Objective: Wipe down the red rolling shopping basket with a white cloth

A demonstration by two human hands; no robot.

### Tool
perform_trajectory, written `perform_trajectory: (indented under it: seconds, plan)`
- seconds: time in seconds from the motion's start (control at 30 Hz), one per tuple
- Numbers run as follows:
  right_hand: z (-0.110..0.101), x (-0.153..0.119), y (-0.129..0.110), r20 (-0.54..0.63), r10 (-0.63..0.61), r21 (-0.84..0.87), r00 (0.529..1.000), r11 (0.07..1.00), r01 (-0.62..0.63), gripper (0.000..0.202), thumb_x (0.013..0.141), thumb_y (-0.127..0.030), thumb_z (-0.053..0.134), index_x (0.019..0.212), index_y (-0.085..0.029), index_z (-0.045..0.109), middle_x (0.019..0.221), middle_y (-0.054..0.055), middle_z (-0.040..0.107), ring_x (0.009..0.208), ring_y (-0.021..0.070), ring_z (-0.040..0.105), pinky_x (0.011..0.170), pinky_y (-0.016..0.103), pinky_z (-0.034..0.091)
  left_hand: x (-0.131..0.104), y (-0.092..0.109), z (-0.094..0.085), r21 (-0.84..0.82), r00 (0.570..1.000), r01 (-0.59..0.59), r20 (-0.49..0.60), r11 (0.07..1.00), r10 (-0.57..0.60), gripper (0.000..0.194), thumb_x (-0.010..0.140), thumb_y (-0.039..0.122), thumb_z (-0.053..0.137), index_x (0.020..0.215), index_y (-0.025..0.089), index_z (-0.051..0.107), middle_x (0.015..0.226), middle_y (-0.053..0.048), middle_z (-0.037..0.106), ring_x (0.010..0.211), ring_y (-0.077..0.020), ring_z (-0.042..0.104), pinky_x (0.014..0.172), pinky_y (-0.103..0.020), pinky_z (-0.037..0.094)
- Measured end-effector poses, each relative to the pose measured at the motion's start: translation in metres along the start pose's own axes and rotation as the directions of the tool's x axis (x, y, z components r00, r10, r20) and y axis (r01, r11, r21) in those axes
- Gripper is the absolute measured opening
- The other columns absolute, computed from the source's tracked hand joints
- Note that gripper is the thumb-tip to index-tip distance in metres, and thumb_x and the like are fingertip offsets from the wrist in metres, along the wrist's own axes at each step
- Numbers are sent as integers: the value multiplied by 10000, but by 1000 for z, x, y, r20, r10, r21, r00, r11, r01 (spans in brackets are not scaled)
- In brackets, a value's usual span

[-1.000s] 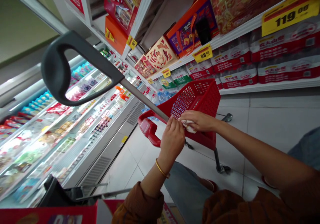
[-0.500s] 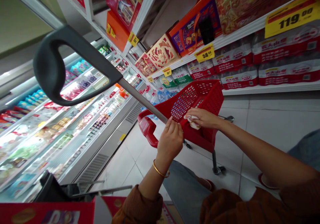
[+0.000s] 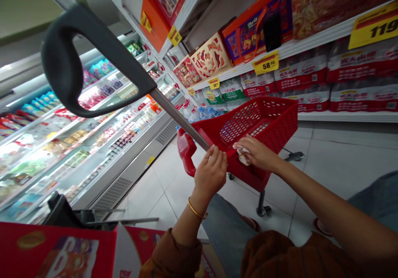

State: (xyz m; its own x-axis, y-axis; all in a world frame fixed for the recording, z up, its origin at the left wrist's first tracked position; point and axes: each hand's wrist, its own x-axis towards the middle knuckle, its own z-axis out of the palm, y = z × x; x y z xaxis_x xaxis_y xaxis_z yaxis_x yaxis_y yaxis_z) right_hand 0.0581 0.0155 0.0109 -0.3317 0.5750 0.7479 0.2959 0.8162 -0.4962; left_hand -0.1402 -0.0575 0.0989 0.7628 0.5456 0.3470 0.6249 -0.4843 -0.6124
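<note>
A red rolling shopping basket point(image 3: 280, 122) with perforated sides stands tilted in my view. From its near end a metal pole point(image 3: 177, 118) rises to a dark grey loop handle point(image 3: 102, 58). My left hand point(image 3: 212, 170), a gold bangle at its wrist, is closed at the basket's near rim, beside the pole's lower end; its fingertips are partly hidden. My right hand point(image 3: 259, 153) grips a crumpled white cloth or tissue point(image 3: 243, 155) with coloured marks, pressed to the near rim of the basket.
Shelves on the right hold boxed gifts point(image 3: 255, 25) above wrapped water bottle packs point(image 3: 301, 73). A lit refrigerated case point(image 3: 102, 141) runs along the left. A red box point(image 3: 59, 249) lies at the lower left. The basket's wheels point(image 3: 263, 210) rest on pale floor tiles.
The view has shifted a little, so the basket and shelves appear further right. The right hand has moved slightly along the rim with the cloth; the left hand keeps its place by the pole.
</note>
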Motion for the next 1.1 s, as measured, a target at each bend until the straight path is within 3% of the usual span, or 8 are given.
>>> perform_trajectory:
  seconds: [0.17, 0.33, 0.5, 0.63, 0.87, 1.1]
  plan:
    - [5, 4, -26, -97, 9, -48, 995, 999, -14, 297, 878, -164, 431, 1123, -200, 594, 1061, 106, 652, 1059, 251, 575, 1074, 546, 371, 8, 31, 9, -25, 976, 218, 0, 976, -218, 395, 915, 119, 417, 1273, 25, 554, 1312, -198, 591, 1328, -286, 462, 1125, -464, 372]
    - [18, 4, -35, -122, -5, -53, 992, 999, -2, 335, 911, -189, 416, 1219, -188, 549, 1214, 115, 622, 1192, 254, 527, 1068, 525, 410, 12, 52, 27, -113, 917, 356, -148, 928, -370, 341, 938, 119, 393, 1175, 3, 609, 1227, -207, 645, 1225, -264, 568, 1101, -457, 398]
    - [27, -9, -19, -140, -20, -82, 990, 997, 8, 328, 894, -190, 412, 1189, -223, 552, 1108, 87, 643, 1080, 246, 578, 1105, 611, 330, 9, 55, 36, -220, 883, 391, -186, 894, -432, 323, 942, 150, 429, 1181, 31, 611, 1173, -199, 677, 1192, -246, 596, 1133, -462, 352]
    - [26, -13, -14, -138, -47, -110, 989, 993, 32, 321, 882, -194, 419, 1172, -213, 556, 1074, 95, 633, 1132, 265, 542, 1132, 630, 262, 8, 55, 36, -212, 874, 382, -232, 899, -426, 303, 938, 152, 442, 1156, 56, 629, 1137, -166, 700, 1145, -238, 626, 1124, -448, 368]
    - [12, -25, 6, -115, 7, -169, 993, 985, -26, 298, 907, -216, 421, 1163, -232, 572, 1083, 82, 641, 1221, 279, 508, 1141, 645, 216, 8, 57, 39, -224, 860, 383, -268, 896, -434, 296, 934, 131, 461, 1173, 74, 626, 1109, -140, 716, 1126, -221, 639, 1102, -425, 403]
    - [-8, -39, 23, -117, 63, -174, 991, 981, -83, 273, 943, -264, 407, 1136, -221, 595, 1087, 90, 643, 1299, 279, 468, 1127, 615, 281, 9, 61, 41, -285, 833, 391, -295, 875, -468, 348, 903, 44, 425, 1190, 82, 619, 1131, -139, 709, 1138, -209, 631, 1111, -425, 387]
